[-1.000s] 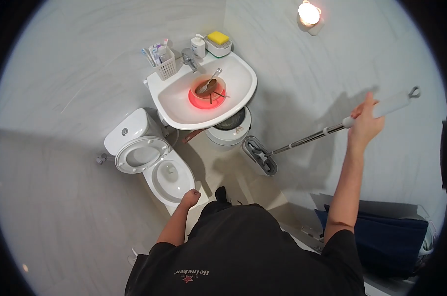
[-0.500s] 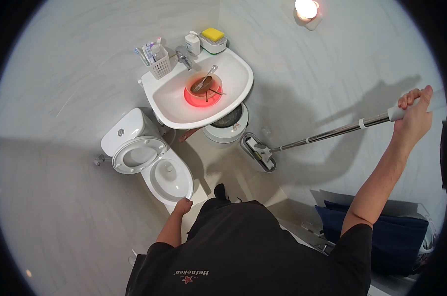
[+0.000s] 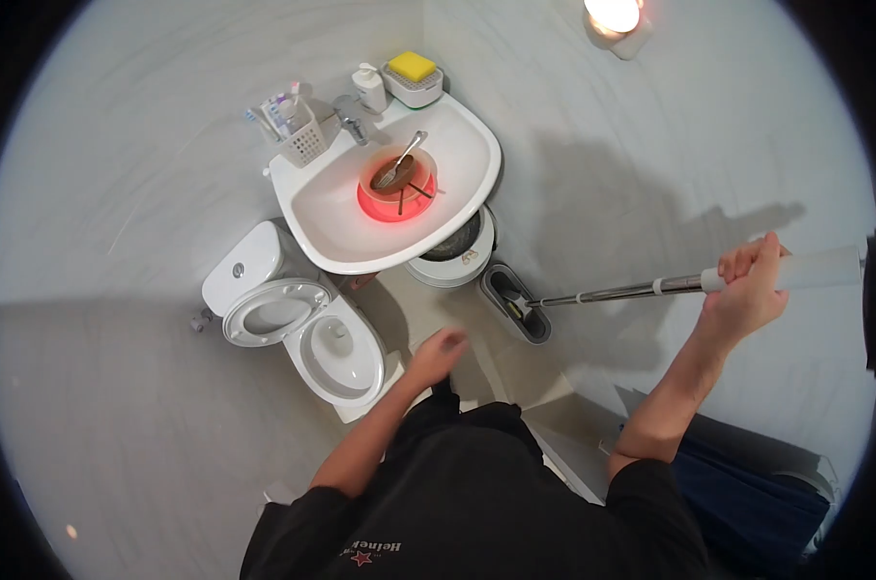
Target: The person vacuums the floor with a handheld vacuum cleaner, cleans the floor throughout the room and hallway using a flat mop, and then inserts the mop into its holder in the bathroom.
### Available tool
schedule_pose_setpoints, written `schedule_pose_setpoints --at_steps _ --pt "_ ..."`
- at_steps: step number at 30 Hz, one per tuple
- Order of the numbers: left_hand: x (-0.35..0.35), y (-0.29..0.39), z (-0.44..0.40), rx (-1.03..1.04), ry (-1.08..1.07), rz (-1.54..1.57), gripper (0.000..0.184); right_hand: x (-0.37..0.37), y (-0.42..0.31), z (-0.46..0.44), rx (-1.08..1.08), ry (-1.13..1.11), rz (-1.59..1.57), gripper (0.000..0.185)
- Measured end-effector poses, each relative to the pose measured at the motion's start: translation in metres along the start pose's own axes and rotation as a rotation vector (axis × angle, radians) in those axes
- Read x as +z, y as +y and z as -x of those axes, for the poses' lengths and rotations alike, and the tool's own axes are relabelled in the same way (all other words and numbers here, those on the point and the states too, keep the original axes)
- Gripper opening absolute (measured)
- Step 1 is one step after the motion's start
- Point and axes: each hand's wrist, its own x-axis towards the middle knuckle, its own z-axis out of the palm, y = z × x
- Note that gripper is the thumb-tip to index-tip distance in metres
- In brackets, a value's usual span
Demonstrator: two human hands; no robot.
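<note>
My right hand (image 3: 747,285) is closed round the white grip of a mop (image 3: 612,293) with a metal pole, at the right of the head view. The pole slants down to the left into a narrow grey bucket (image 3: 502,278) on the floor. Most of the mop head is hidden inside it. My left hand (image 3: 438,356), a little blurred, is held in front of my body with its fingers curled in and nothing visible in them. It is over the floor between the toilet (image 3: 378,350) and the bucket, touching neither.
The sink (image 3: 322,217) holds a red basin (image 3: 384,209) with a bowl and a fork. A toothbrush basket (image 3: 304,147), soap bottle (image 3: 369,89) and yellow sponge (image 3: 412,66) stand on its rim. Below is a bin (image 3: 452,269); dark blue cloth (image 3: 747,498) hangs lower right.
My right hand has moved left and down with the grip, and the mop head has sunk into the bucket. My left hand has moved from beside the toilet rightward and up.
</note>
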Motion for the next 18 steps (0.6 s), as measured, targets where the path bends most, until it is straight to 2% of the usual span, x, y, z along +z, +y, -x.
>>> schedule_pose_setpoints --at_steps 1,3,4,6,8,9,11,15,18 --pt "0.021 0.043 -0.031 0.268 -0.009 0.129 0.044 -0.002 0.003 0.002 0.009 -0.001 -0.004 0.02" --pt "0.039 0.17 -0.059 0.645 0.018 -0.048 0.056 -0.002 0.01 0.011 0.007 -0.022 -0.024 0.019" --pt "0.056 0.207 -0.074 0.888 0.041 -0.042 0.057 0.004 0.012 0.017 0.014 -0.065 -0.053 0.019" --pt "0.106 0.253 -0.092 0.913 -0.146 0.176 0.033 0.008 0.009 0.027 -0.005 -0.081 -0.02 0.021" --pt "0.145 0.253 -0.113 0.68 -0.108 0.216 0.014 0.005 0.013 0.027 0.041 -0.093 -0.02 0.02" --pt "0.151 0.251 -0.116 0.688 -0.116 0.186 0.014 0.001 0.018 0.028 0.041 -0.069 -0.041 0.02" --pt "0.163 0.245 -0.116 0.797 0.004 0.33 0.024 -0.014 0.03 0.028 0.034 -0.082 -0.012 0.019" --pt "0.172 0.236 -0.119 0.799 -0.019 0.25 0.021 -0.032 0.046 0.031 0.036 -0.054 -0.021 0.018" --pt "0.17 0.25 -0.106 0.773 -0.045 0.213 0.019 -0.032 0.025 0.025 0.082 -0.068 -0.014 0.017"
